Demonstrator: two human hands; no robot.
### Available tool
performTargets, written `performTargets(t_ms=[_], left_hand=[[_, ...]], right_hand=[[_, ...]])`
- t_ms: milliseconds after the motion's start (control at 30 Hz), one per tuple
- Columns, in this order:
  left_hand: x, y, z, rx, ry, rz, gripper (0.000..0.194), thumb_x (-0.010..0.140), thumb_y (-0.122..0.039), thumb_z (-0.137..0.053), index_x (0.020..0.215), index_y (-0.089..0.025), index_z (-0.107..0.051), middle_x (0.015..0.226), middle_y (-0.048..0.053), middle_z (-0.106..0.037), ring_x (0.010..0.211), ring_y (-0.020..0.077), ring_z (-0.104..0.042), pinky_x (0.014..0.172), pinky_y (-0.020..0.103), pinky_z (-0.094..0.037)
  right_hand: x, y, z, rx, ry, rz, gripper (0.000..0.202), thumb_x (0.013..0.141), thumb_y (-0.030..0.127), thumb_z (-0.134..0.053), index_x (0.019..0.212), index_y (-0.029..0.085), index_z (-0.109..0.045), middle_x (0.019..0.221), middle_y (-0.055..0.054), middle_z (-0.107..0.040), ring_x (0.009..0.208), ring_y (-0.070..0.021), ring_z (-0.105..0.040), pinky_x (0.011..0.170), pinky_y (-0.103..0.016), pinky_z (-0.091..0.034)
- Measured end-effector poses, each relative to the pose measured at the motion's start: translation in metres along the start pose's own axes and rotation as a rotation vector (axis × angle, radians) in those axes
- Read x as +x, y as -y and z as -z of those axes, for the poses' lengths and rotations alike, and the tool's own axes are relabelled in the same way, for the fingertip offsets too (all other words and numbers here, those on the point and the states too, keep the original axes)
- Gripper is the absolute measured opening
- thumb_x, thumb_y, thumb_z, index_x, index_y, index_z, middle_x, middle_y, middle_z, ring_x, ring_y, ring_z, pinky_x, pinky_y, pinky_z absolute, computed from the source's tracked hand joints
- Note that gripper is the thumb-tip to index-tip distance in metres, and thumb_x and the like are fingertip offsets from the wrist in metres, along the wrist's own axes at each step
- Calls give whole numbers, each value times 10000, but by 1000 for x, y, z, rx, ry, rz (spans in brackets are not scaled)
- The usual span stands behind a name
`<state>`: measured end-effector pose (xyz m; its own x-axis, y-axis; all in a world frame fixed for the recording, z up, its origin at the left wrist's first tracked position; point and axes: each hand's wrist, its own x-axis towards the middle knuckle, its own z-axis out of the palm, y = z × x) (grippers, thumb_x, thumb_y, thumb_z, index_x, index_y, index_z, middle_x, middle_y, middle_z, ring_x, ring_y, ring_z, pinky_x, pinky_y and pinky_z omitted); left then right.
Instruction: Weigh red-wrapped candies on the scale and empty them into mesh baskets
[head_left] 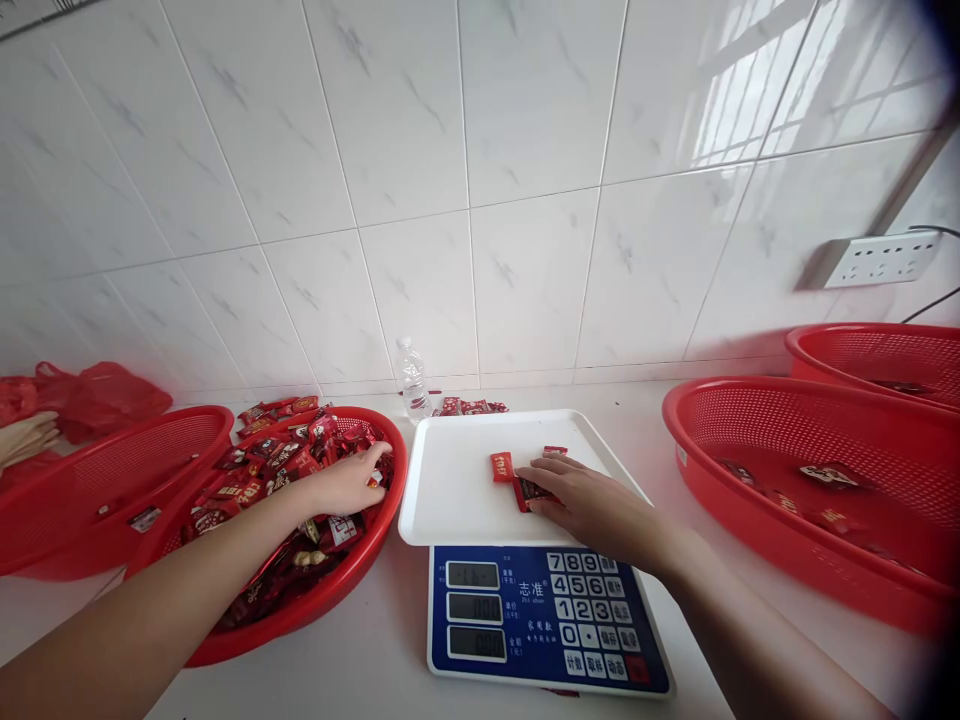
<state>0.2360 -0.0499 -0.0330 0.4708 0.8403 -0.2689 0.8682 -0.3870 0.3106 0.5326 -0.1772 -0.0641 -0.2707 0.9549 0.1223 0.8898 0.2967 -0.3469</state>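
Observation:
My left hand (346, 487) reaches into a red basket (399, 480) heaped with wrapped candies (281, 455). Its fingers curl round a small red-and-white wrapped candy near the right rim, partly hidden by the hand. Over the white tray (442, 490) of a weighing scale, my right hand (581, 495) lies palm down. Its fingers are spread and touch a dark red candy packet (523, 495), which they partly cover. Beside the fingertips lies a bright red candy packet (501, 466), and another small red packet (555, 450) sits just behind the hand.
The scale's blue keypad panel (540, 600) faces me. A clear plastic bottle (411, 375) and red patterned packets (471, 407) stand behind the tray. Red baskets (750, 540) holding a few packets flank the right. Another red basket (210, 430) and a co-worker's hand (26, 440) are at left.

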Motion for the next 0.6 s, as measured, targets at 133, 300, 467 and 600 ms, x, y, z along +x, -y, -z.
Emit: performTargets(t_ms=[133, 300, 467, 600], left_hand=[[15, 3, -12, 16, -137, 85, 475, 740, -292, -484, 1200, -188, -428, 963, 101, -659, 841, 237, -625, 670, 278, -434], [26, 12, -5, 52, -205, 62, 126, 697, -228, -501, 819, -228, -532, 802, 2, -652, 737, 183, -605, 608, 241, -394], [23, 18, 13, 109, -277, 26, 38, 688, -239, -483, 705, -212, -503, 668, -24, -585, 629, 150, -546, 569, 229, -351], [16, 12, 30, 119, -351, 30, 70, 681, -267, -481, 699, -210, -518, 635, -31, -562, 589, 143, -508, 550, 231, -329]], right_hand=[[-1, 0, -2, -4, 3, -5, 386, 898, 319, -378, 1250, 234, -508, 1218, -70, -567, 1234, -264, -407, 1004, -433, -348], [-2, 3, 2, 21, 17, -24, 412, 883, 328, -399, 1269, 222, -498, 1234, -79, -565, 1224, -259, -427, 988, -412, -370], [-4, 4, 9, 41, 35, -52, 420, 871, 325, -422, 1272, 224, -497, 1265, -80, -552, 1235, -272, -415, 984, -428, -370], [-6, 2, 11, 44, 30, -83, 423, 867, 331, -421, 1267, 224, -505, 1252, -92, -556, 1184, -263, -471, 943, -412, -408]])
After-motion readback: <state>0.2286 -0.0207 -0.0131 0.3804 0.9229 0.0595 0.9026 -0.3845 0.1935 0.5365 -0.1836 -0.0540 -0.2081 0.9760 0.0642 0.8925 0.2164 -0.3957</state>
